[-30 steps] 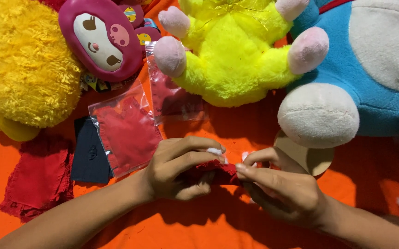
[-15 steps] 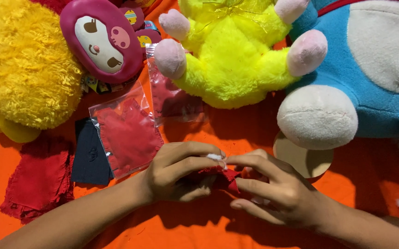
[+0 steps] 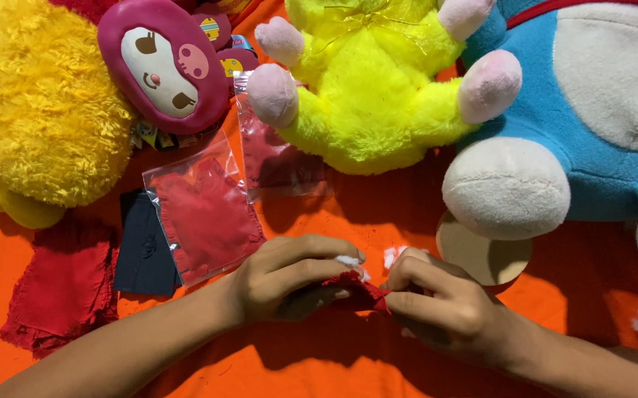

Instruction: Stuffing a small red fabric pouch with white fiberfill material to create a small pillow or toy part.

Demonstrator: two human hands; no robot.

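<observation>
Pinching is the whole of the work here: a small crumpled piece of dark red cloth (image 3: pixel 354 289) sits low in the middle of the orange fabric sheet (image 3: pixel 319 368), caught between both hands, with tufts of white fluffy stuffing (image 3: pixel 350 260) showing just above it. The left hand (image 3: pixel 289 278) curls over the cloth from the left, fingers bent and thumb tucked under, gripping its edge; the right hand (image 3: pixel 437 309) closes on the opposite edge with fingertips pressed together. To do this well, I judge that both grips should stay close to the opening, so the cloth stays taut and the loose stuffing does not escape; how the cloth is folded inside the fingers cannot be told. Just right of the hands lies a flat round tan cardboard disc (image 3: pixel 485 258), partly under the white foot of a large blue and white plush toy (image 3: pixel 577 118). Left of the hands lie a clear plastic bag holding red fabric (image 3: pixel 204 210), a dark navy fabric piece (image 3: pixel 142 250) and a loose red cloth (image 3: pixel 61 287). Farther up sit a bright yellow plush toy with pink paws (image 3: pixel 370 81) and a shaggy golden-yellow plush toy (image 3: pixel 39 110).
</observation>
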